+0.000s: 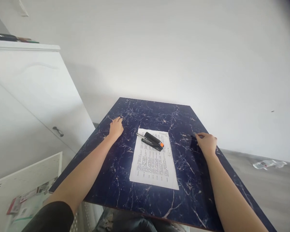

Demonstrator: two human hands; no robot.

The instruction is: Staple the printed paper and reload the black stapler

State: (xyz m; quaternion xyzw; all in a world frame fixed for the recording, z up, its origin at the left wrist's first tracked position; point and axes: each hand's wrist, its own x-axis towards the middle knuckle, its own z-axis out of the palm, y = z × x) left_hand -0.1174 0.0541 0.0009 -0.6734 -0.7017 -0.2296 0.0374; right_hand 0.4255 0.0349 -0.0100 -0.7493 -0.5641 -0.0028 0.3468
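A printed sheet of paper (154, 162) lies in the middle of a dark blue marbled tabletop (188, 183). A black stapler (152, 141) with an orange tip rests across the sheet's far end. My left hand (116, 128) lies flat on the table to the left of the paper, fingers stretched forward, holding nothing. My right hand (207, 142) rests near the table's right edge, fingers curled loosely, nothing visible in them. Both hands are apart from the paper and stapler.
A white cabinet (31, 96) with a dark handle (58, 130) stands at the left. A white board with printed sheets (26, 196) leans low at the left. A crumpled plastic wrapper (268, 164) lies on the grey floor at the right. A white wall is behind.
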